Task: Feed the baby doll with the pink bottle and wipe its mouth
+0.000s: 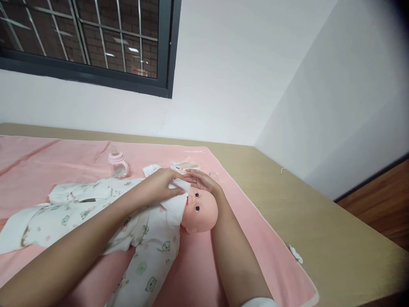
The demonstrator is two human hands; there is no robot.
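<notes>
A baby doll (204, 213) lies on its back with its head to the right, dressed in a white outfit (140, 226) printed with green and pink figures. My left hand (162, 185) reaches over the doll's chest, thumb and fingers closed on a white cloth (175, 209) at its neck and chin. The cloth's edge comes up close to the doll's mouth. On the far side of the head is my right hand (203, 181), its fingers stretched out toward the cloth and its wrist close against the top of the head. Part of the cloth is hidden under my left hand.
A pink baby bottle (118, 163) stands beyond the doll on a pink mat (249, 238). A small clear packet (185, 166) lies behind my hands. At the mat's right edge is a small white object (295, 254). The wooden surface (275, 200) meets walls behind and right.
</notes>
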